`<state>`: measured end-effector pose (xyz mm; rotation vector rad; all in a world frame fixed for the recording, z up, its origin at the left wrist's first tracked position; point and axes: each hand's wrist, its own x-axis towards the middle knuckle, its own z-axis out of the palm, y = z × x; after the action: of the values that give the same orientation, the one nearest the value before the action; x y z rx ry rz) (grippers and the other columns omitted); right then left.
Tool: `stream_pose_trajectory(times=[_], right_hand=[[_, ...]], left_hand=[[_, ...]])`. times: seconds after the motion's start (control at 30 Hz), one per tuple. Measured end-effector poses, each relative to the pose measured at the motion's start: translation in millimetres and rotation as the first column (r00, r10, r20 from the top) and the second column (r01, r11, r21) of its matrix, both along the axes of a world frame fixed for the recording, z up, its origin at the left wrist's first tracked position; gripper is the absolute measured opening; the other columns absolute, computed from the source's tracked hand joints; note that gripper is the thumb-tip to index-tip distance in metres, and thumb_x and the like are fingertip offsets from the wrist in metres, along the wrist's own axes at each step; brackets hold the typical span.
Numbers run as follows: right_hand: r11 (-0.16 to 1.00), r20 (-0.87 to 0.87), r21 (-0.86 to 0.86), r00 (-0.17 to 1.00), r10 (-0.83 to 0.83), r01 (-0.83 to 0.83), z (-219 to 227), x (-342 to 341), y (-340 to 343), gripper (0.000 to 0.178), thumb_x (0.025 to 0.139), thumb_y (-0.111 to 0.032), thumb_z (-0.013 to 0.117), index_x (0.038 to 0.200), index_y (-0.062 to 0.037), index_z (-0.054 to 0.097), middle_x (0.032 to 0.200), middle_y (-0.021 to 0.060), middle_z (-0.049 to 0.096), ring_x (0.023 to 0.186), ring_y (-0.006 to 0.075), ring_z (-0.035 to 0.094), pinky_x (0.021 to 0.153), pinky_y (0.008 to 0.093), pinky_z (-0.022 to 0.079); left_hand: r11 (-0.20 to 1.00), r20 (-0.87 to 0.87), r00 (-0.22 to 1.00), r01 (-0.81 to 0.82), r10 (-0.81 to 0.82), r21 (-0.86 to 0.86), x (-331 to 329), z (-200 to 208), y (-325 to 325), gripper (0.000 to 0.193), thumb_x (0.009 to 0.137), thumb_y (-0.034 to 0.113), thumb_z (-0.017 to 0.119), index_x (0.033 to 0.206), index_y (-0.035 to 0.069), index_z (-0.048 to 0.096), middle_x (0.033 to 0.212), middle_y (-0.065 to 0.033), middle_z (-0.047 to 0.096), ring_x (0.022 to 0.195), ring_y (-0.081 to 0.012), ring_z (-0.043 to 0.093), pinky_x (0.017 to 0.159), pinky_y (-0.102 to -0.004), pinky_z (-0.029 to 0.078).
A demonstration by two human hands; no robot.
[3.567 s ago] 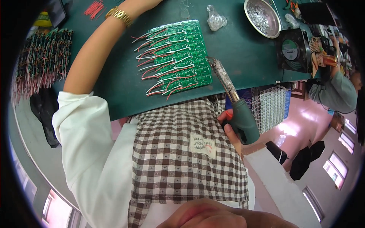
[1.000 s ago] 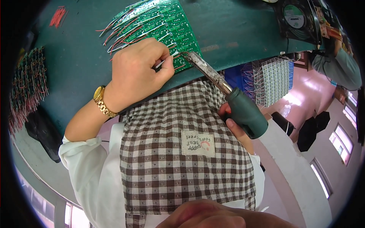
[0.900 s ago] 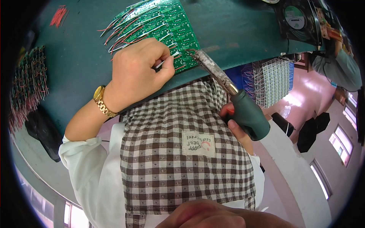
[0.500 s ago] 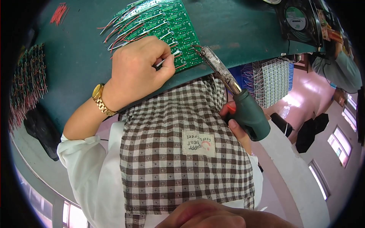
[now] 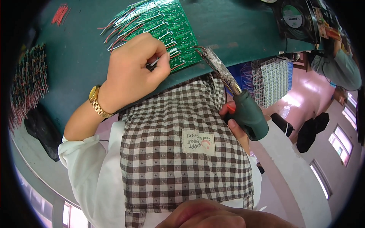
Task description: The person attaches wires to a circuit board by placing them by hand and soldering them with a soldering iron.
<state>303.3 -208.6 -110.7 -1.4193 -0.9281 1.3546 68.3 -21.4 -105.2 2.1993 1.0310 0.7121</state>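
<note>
What looks like a thin wire, pinched in the left hand's closed grip by the green circuit board on the bench, should be light, limp, best held near its end; the right hand's grip wraps the soldering iron.

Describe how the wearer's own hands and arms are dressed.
Both hands are bare of gloves. The left hand has a gold-coloured watch with a metal link bracelet at its wrist, and a white sleeve bunched around the elbow. The right hand shows only in part, no jewellery visible.
</note>
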Motion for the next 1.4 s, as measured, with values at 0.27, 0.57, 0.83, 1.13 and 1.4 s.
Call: stream_pose_trajectory(times=[0.27,0.57,0.83,1.13,1.4], right_hand=[[0.996,0.025,0.064,0.998,0.064,-0.066,-11.0,11.6,-8.0,0.029,0.078,-0.012,0.065,0.105,0.0012,0.064,0.092,0.0105,0.066,0.083,0.0211,0.062,0.075,0.0331,0.049],[0.996,0.062,0.078,0.997,0.047,-0.052,-27.3,12.2,-24.4,0.029,0.079,-0.007,0.067,0.106,0.0006,0.066,0.097,0.0123,0.07,0.088,0.0245,0.067,0.079,0.0348,0.051],[0.994,0.03,0.078,0.997,0.069,-0.071,-33.9,14.6,-25.5,0.033,0.08,-0.007,0.067,0.112,0.0021,0.064,0.101,0.0134,0.07,0.091,0.0244,0.067,0.082,0.0344,0.052],[0.99,0.114,0.084,0.989,0.099,-0.109,-35.5,11.7,-23.8,0.036,0.079,-0.009,0.068,0.113,0.0023,0.063,0.103,0.0139,0.068,0.092,0.0233,0.066,0.082,0.0342,0.052],[0.997,0.004,-0.039,0.998,0.062,-0.062,-4.7,7.2,-12.7,0.043,0.086,-0.018,0.069,0.121,-0.0001,0.053,0.099,0.0145,0.063,0.092,0.0205,0.059,0.084,0.0337,0.046]], left_hand=[[0.995,-0.074,0.994,0.089,-0.085,0.054,5.1,-3.0,-7.9,0.009,0.074,0.005,0.068,0.074,0.005,0.059,0.069,-0.0068,0.056,0.06,-0.0238,0.057,0.052,-0.0334,0.046],[0.989,-0.119,0.988,0.11,-0.098,0.097,4.0,-7.3,-9.1,0.01,0.075,0.006,0.067,0.074,0.006,0.058,0.07,-0.0061,0.055,0.06,-0.0246,0.058,0.051,-0.0349,0.045],[0.982,-0.11,0.988,0.127,-0.112,0.142,5.2,-13.8,-9.2,0.009,0.075,0.004,0.066,0.075,0.004,0.057,0.069,-0.0067,0.053,0.054,-0.0208,0.052,0.048,-0.0309,0.042],[0.982,-0.177,0.98,0.121,-0.095,0.142,1.5,-15.4,-9.4,0.01,0.075,0.007,0.066,0.074,0.006,0.056,0.069,-0.0057,0.055,0.06,-0.0243,0.058,0.05,-0.0353,0.045],[0.982,-0.169,0.979,0.134,-0.111,0.133,1.0,-19.4,-8.4,0.009,0.075,0.008,0.066,0.075,0.007,0.057,0.071,-0.0058,0.056,0.061,-0.0249,0.059,0.05,-0.0362,0.046]])
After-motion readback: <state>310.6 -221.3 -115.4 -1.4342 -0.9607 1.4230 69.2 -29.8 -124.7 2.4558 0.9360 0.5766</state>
